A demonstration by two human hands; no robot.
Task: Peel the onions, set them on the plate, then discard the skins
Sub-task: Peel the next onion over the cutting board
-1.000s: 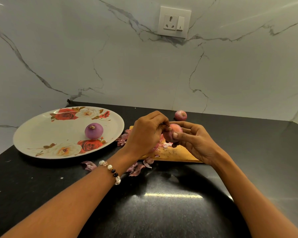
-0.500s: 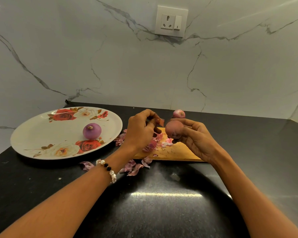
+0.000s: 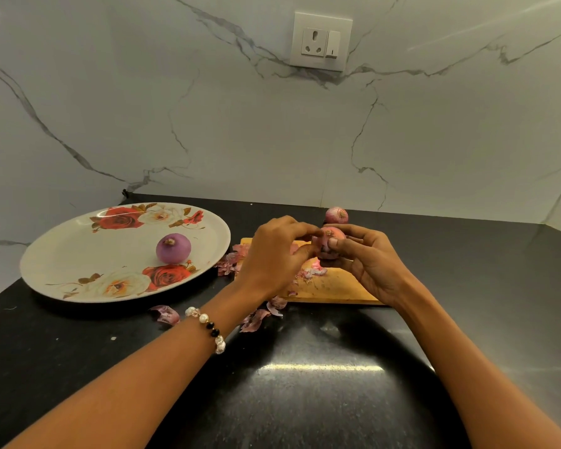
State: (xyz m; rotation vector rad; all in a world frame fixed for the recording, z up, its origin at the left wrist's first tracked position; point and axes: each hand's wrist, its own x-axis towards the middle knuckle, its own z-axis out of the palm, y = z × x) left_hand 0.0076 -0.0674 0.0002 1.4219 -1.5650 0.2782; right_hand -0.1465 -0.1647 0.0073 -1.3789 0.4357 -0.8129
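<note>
My right hand grips a pinkish onion above the wooden cutting board, thumb across its front. My left hand has its fingertips pinching at the skin on the onion's left side. A peeled purple onion lies on the floral plate at the left. Behind my hands an unpeeled onion sits on the black counter. Loose skins lie between plate and board, and more skins lie in front of the board.
The black counter runs to a marble wall with a socket. A single skin piece lies in front of the plate. Small skin scraps dot the board.
My left hand, which had pulled away to the left with a bit of skin, has come back to the onion. The right hand kept holding the onion in about the same place.
</note>
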